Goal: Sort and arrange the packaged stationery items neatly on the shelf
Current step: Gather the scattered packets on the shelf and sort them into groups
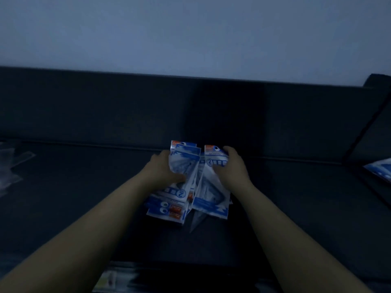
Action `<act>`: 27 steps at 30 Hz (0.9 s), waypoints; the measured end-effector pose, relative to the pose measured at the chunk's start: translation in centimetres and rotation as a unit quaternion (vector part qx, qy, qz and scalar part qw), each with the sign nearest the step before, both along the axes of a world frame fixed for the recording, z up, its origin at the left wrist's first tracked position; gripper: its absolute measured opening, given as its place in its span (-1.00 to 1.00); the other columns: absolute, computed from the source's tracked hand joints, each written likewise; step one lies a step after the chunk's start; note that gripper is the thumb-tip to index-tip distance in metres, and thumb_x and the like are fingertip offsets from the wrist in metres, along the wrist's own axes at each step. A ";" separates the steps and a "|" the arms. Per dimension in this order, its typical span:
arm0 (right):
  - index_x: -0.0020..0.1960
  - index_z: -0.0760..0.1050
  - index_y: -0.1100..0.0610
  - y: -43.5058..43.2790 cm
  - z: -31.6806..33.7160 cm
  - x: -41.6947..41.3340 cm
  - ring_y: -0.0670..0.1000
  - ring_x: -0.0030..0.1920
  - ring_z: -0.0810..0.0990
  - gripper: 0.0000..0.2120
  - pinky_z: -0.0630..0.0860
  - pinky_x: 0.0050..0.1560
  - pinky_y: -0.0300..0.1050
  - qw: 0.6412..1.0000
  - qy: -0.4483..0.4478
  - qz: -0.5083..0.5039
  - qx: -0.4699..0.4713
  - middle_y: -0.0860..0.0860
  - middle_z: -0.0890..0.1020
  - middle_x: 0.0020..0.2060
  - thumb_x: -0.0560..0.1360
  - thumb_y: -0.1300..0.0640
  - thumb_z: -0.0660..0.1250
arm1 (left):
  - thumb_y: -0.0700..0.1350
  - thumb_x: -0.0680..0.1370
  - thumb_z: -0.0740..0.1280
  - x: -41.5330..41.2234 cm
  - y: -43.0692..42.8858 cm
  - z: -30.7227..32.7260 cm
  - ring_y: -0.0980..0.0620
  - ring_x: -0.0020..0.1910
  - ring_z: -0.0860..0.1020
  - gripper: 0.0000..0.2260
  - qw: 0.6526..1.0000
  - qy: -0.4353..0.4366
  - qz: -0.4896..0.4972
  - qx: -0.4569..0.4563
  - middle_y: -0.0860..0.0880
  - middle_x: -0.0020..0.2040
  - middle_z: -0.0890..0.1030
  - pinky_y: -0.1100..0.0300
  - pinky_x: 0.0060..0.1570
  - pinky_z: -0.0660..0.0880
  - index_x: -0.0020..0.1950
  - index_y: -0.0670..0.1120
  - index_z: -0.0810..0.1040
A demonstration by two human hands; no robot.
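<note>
A loose pile of blue-and-white stationery packets (169, 208) lies in the middle of the dark shelf (84, 187). My left hand (163, 168) grips a few tilted packets (186, 161) on the pile's left side, fingers curled round their edge. My right hand (232, 163) holds one packet (211, 193) on the right, fingers over its top end and thumb on its face. The scene is dim and details on the packets are blurred.
Crumpled clear plastic (10, 166) lies at the shelf's far left. One more blue-and-white packet (380, 168) rests at the right edge beyond a slanted dark divider (364, 132). A dark back wall (190, 106) rises behind the pile. Lower items (110, 280) show below the front edge.
</note>
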State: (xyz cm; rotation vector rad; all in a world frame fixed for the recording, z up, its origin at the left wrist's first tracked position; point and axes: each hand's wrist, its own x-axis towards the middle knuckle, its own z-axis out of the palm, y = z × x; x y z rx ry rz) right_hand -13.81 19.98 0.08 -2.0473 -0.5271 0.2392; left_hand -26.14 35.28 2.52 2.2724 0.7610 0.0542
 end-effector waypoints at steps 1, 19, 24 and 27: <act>0.51 0.13 0.08 -0.3 0.0 -0.2 -0.01 0.11 0.45 -0.39 0.38 0.08 -0.20 1.000 -0.014 0.003 -0.012 0.12 0.37 0.33 0.54 0.22 0.29 | 0.27 0.17 0.46 0.1 0.1 -0.1 -0.11 0.21 0.47 -0.16 1.000 -0.001 -0.010 0.026 -0.09 0.29 0.45 -0.06 0.20 0.49 0.39 0.02 0.34; 0.44 0.30 0.12 -16.9 4.4 -2.3 0.03 0.33 0.38 -0.50 0.28 0.35 -0.18 0.955 -0.193 -0.151 -0.166 0.05 0.39 0.38 0.54 0.05 0.28 | 0.05 0.57 0.27 6.6 -15.1 4.3 0.03 0.13 0.53 -0.69 0.910 -0.237 -0.256 0.224 0.01 0.17 0.59 0.04 0.13 0.49 0.27 -0.02 0.51; 0.40 0.35 0.10 -23.1 5.1 -1.5 0.06 0.31 0.41 -0.54 0.29 0.32 -0.12 0.935 -0.206 -0.218 -0.188 0.07 0.44 0.33 0.53 0.06 0.29 | 0.06 0.59 0.24 9.5 -20.9 4.7 0.10 0.16 0.53 -0.66 0.892 -0.252 -0.322 0.194 0.06 0.21 0.57 0.12 0.15 0.48 0.33 0.00 0.45; 0.41 0.34 0.13 -26.9 5.3 -0.2 0.07 0.34 0.40 -0.52 0.32 0.35 -0.04 0.926 -0.196 -0.244 -0.211 0.08 0.43 0.35 0.54 0.04 0.29 | 0.07 0.59 0.24 11.5 -24.2 4.7 0.13 0.16 0.52 -0.65 0.883 -0.256 -0.348 0.182 0.06 0.21 0.58 0.16 0.16 0.47 0.35 0.00 0.44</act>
